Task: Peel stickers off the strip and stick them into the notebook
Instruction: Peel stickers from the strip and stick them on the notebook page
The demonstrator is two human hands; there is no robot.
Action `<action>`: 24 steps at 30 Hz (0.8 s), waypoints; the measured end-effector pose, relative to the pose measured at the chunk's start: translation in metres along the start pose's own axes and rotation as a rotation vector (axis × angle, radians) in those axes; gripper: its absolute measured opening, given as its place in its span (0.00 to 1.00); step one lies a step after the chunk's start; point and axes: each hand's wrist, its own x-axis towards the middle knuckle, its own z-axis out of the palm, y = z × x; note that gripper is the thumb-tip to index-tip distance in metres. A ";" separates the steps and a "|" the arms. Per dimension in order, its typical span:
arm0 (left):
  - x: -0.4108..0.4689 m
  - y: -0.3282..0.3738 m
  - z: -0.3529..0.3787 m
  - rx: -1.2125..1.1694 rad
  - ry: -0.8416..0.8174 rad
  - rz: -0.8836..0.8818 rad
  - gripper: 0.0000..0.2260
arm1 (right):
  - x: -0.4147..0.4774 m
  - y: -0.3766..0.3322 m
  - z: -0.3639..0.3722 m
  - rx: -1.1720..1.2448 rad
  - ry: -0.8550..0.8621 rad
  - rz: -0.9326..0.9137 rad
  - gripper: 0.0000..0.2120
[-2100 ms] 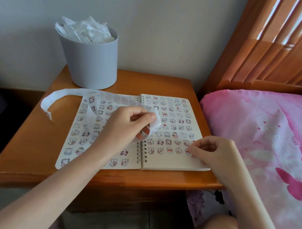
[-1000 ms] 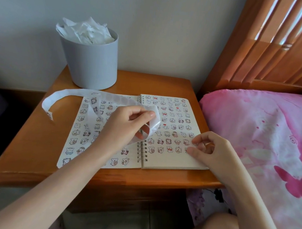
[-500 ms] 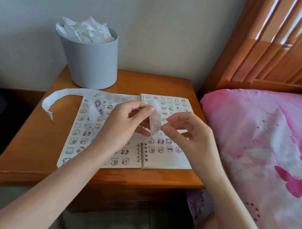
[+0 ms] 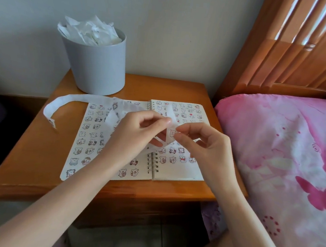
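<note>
Peeling is under way; the strip (image 4: 171, 124) is pinched upright by the left hand (image 4: 137, 135) above the notebook (image 4: 173, 171), opened near the right edge of the bedside table (image 4: 37, 151); its sticker (image 4: 172, 133) is nipped by the right hand (image 4: 201, 144); next, a clean lift and pressing onto the page's bare near margin seem required.

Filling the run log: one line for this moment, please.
step: peeling | left hand: holds strip | right hand: pinches sticker on strip | notebook: open on table
</note>
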 end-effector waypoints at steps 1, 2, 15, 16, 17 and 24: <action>0.000 0.000 0.000 0.016 -0.007 0.005 0.08 | 0.000 0.000 0.000 -0.001 0.006 0.000 0.05; 0.000 0.000 0.000 0.024 -0.013 0.006 0.07 | 0.000 0.000 0.000 -0.004 0.008 -0.001 0.05; 0.001 -0.002 0.000 0.026 -0.071 0.003 0.07 | -0.001 0.001 -0.001 -0.017 0.017 -0.019 0.04; 0.001 -0.002 0.000 0.029 -0.074 0.006 0.07 | -0.001 0.001 0.000 -0.020 0.016 -0.020 0.04; 0.001 -0.003 0.000 0.030 -0.076 0.008 0.07 | -0.001 0.001 0.000 -0.023 0.016 -0.019 0.04; 0.001 -0.004 0.000 0.033 -0.077 0.009 0.07 | -0.001 0.000 -0.001 -0.039 0.017 -0.025 0.04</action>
